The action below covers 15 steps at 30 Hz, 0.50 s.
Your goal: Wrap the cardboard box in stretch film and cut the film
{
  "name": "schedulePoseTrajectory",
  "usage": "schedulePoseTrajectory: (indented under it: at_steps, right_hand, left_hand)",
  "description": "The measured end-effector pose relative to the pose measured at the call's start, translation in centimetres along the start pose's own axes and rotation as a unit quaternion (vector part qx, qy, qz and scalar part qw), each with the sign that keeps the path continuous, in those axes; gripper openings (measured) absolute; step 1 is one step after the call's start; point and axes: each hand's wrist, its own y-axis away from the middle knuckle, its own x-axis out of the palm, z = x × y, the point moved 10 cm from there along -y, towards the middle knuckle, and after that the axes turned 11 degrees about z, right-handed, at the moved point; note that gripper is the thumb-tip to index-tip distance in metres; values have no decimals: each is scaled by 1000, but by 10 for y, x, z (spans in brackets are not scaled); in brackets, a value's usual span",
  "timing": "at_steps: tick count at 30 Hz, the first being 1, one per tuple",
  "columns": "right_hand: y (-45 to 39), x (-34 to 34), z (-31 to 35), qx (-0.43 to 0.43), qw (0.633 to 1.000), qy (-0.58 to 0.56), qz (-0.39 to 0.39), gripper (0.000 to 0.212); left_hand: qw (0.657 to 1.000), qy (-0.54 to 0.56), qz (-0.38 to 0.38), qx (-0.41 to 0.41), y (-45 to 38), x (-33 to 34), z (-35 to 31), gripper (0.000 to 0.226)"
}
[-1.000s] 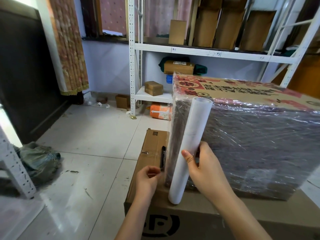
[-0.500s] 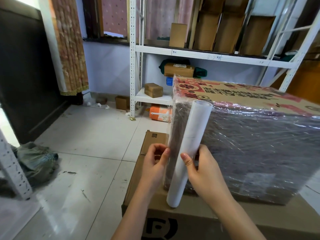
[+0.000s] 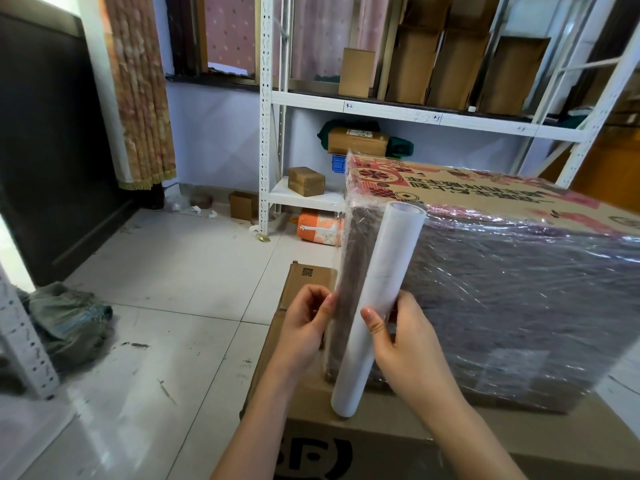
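Film roll [image 3: 377, 310] near-upright — top leaning right, against wrapped box [image 3: 502, 299].

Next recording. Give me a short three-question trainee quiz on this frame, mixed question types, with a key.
1. True or false: the stretch film roll lies flat on the floor.
2. Which hand grips the roll? A) left hand B) right hand
3. Fill in: the wrapped cardboard box rests on a larger ____.

Key: 1. False; it is held nearly upright against the box corner. 2. B. 3. Cardboard box.
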Motion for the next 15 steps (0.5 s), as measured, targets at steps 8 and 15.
schedulePoseTrajectory:
  at_steps: [8, 15]
  right_hand:
    - [1, -1, -1, 5, 1000, -8, 6, 28]
    - [2, -3, 1, 13, 1000, 23, -12, 27]
  left_hand:
    - [996, -35, -80, 18, 4, -5, -5, 12]
    - [980, -130, -134, 71, 0, 3, -15, 42]
